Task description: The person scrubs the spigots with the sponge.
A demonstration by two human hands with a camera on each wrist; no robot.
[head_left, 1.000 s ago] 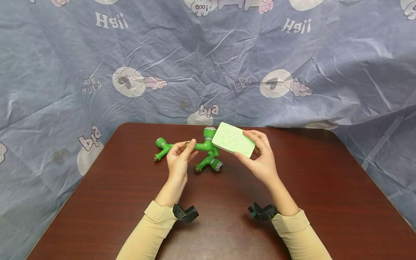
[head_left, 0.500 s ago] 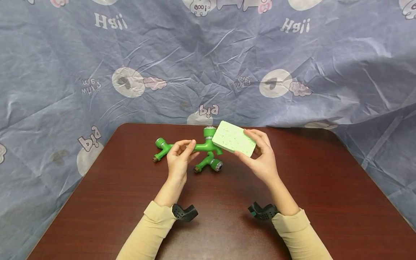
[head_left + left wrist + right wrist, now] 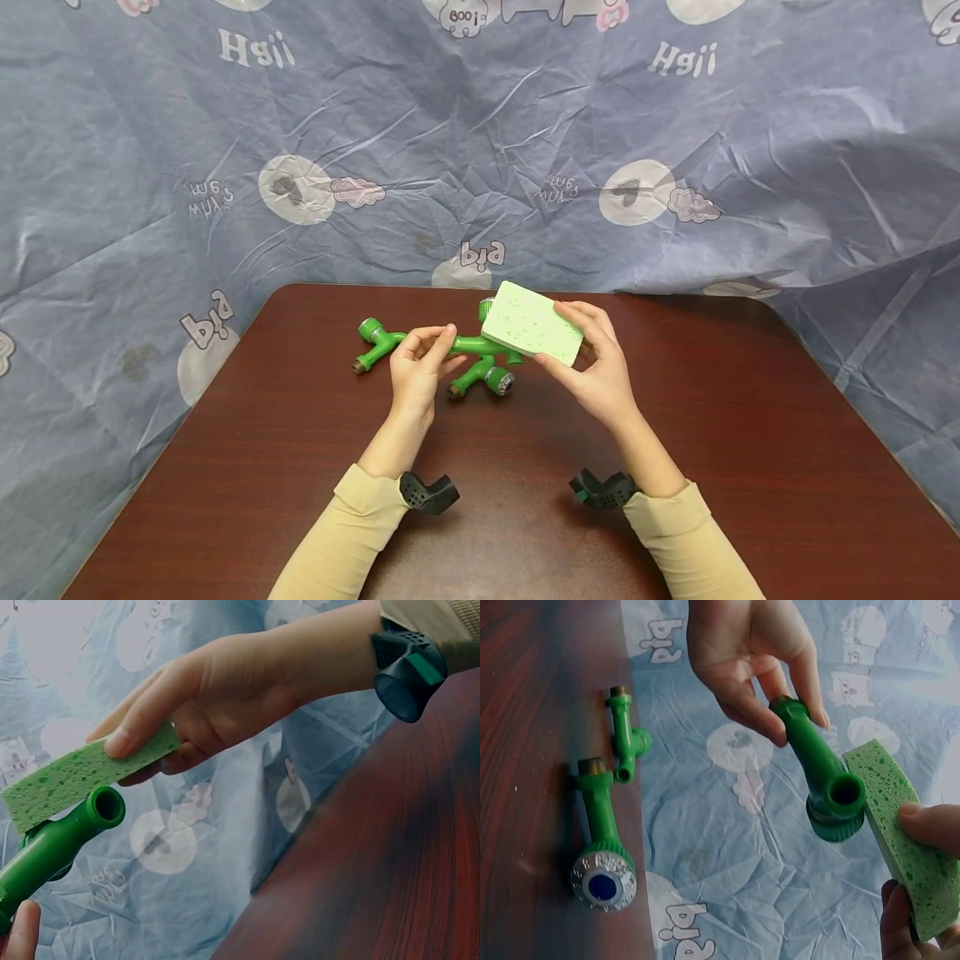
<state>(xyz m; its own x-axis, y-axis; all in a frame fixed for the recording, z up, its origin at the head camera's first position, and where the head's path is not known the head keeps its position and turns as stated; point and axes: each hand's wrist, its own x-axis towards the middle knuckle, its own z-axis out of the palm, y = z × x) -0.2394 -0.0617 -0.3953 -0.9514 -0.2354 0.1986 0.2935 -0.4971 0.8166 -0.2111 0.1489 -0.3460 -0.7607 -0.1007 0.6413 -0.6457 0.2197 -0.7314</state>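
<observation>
Right wrist — left hand point(image 3: 751, 656) pinches hollow tap point(image 3: 816, 754) beside sponge point(image 3: 911, 847).

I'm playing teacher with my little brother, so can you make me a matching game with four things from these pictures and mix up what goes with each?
Things:
1. left hand
2. table
3. right hand
4. cloth

Matches:
A. holds the sponge
B. bluish, printed with words and pictures
C. holds a green tap
D. reddish brown

Right pairs: 1-C, 2-D, 3-A, 4-B
</observation>
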